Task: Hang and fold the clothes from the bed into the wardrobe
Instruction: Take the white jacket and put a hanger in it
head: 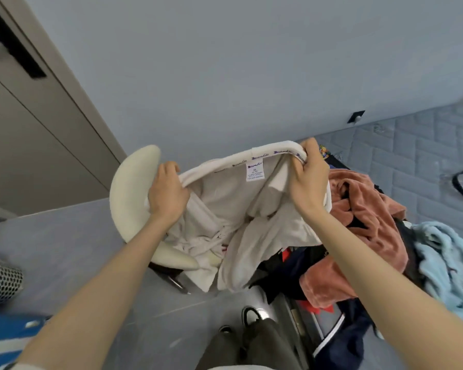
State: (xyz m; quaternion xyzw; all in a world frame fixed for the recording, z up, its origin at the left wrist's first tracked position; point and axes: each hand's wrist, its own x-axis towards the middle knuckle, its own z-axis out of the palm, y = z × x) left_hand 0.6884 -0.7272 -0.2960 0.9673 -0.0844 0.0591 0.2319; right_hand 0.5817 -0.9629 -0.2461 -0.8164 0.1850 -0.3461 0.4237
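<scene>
A cream chair (130,193) stands at left, beside it the left hand (167,194) and right hand (308,180) each clench fingers on the waistband of white trousers (241,209) held open in the air, left of the clothes pile (358,222) on the bed (412,145).

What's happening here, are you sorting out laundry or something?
A person is holding up a white garment by its waistband, left hand and right hand gripping either side, the size tag showing. A pile of clothes waits on the bed to the right.
</scene>
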